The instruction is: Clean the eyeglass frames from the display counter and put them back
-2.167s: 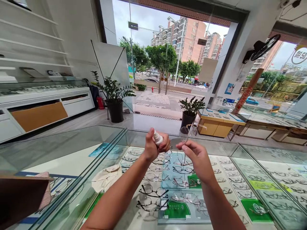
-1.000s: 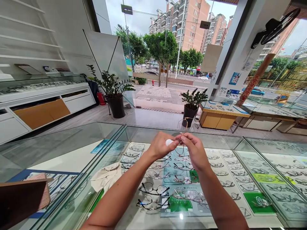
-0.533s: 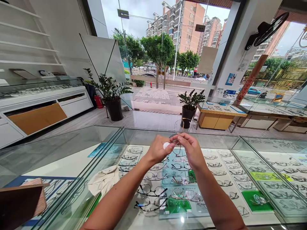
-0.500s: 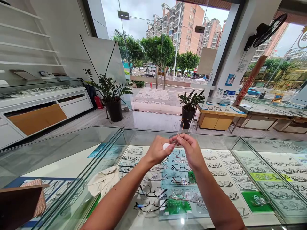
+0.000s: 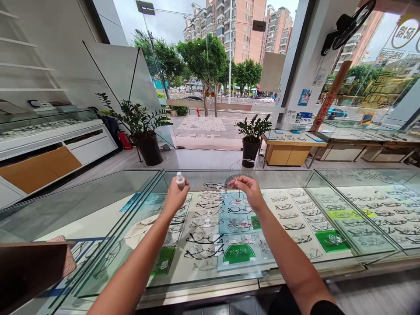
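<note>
A small white bottle (image 5: 180,178) stands upright in my left hand (image 5: 174,197), its cap above the curled fingers. Off to the right, my right hand (image 5: 250,191) pinches a thin-framed pair of glasses (image 5: 236,166). Its fine rims are hard to pick out against the background. Both hands are raised over the glass display case (image 5: 243,275), well apart from each other. Rows of glasses (image 5: 205,237) lie in the case under them. A cream cloth (image 5: 139,234) lies by my left forearm, partly hidden by it.
Green cards (image 5: 239,253) lie among the glasses. A brown box-like object (image 5: 31,273) is at the lower left. Past the case stand two potted plants (image 5: 146,148) (image 5: 251,151) and a wooden cabinet (image 5: 288,154). A round grey object (image 5: 230,178) shows behind my right hand.
My hands have moved apart: the left went leftward with the bottle, which now shows upright. The right still holds the glasses. The view has shifted somewhat.
</note>
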Available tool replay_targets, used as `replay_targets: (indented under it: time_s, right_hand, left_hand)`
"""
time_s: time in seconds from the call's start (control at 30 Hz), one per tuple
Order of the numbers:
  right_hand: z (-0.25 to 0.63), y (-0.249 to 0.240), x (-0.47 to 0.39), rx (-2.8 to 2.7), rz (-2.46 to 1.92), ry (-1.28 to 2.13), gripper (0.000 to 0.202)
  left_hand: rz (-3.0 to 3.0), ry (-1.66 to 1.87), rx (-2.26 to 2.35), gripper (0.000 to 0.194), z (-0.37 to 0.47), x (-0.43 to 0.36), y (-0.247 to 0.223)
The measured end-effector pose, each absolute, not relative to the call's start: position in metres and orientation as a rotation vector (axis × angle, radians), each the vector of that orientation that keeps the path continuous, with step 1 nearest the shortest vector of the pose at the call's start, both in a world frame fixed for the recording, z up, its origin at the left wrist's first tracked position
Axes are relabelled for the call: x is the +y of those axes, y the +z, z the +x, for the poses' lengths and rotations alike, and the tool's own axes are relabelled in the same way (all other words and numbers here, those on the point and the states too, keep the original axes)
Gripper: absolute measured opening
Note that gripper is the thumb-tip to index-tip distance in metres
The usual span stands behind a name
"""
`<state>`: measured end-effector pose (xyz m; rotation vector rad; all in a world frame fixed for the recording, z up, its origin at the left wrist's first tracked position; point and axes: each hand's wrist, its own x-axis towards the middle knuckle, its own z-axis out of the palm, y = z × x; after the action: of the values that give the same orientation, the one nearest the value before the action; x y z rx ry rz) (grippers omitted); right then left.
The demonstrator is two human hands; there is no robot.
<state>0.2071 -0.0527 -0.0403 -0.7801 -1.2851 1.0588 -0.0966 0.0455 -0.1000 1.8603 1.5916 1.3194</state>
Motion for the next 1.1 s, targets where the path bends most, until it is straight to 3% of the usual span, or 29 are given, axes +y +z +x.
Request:
replay_targets:
  time_s: [0.27,0.7,0.9,1.0,1.1]
  right_hand:
    - [0.216,-0.094,-0.044,-1.192,-0.814,0.995,0.03]
    - [0.221,-0.117,-0.04,-1.19,-0.897,0.93,0.029]
    - [0.222,-0.117,-0.04,-1.196,-0.922,0.893,0.029]
    - [0.225,-0.119,-0.039,-1.179,-0.932,0.873,0.029]
    - [0.229,-0.123,-0.038,-1.171,-0.941,0.87,0.029]
  left_hand:
    - [1.779,1.299,1.975,0.039,-0.15,0.051,-0.157]
    - [1.744,1.11,2.104,0.046,-0.163,0.063,-0.179]
    - [1.817,1.294,2.174,0.077,-0.155,0.038,-0.156]
    - [1.934,1.29,2.261,0.061,-0.167,0.008,-0.134]
    - [1.94,0.888,2.377,0.04,-0.193,-0.022,-0.126]
